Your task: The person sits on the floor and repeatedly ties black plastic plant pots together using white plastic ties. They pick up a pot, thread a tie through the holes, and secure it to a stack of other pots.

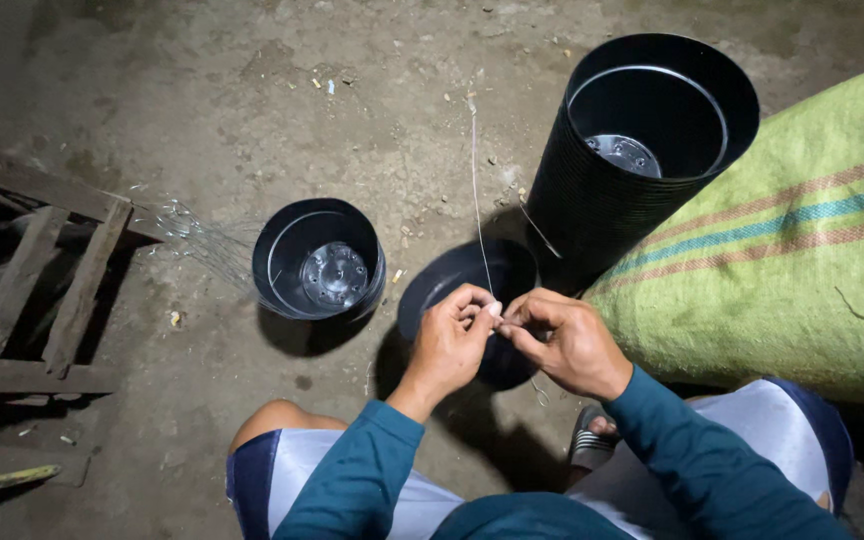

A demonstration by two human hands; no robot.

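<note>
Thin silvery wire rises in a nearly straight line from between the two hands in the head view, its upper end standing free above the dirt floor. The left hand has its fingers curled in, thumb and forefinger pressed together on the wire's lower end; the right hand meets it from the other side, fingertips likewise pinched shut on the same spot, so both hands touch at the wire. Directly under them lies a black plastic pot, mostly hidden by the hands, and whether the wire is already fastened to it cannot be told. Judging by the layout, the work seems at an early or middle stage: one separate black pot stands upright to the left with no wire visible on it, a loose bundle of wires lies beside it near a wooden frame, and a tall stack of nested pots leans against a green woven sack, apparently untouched.
</note>
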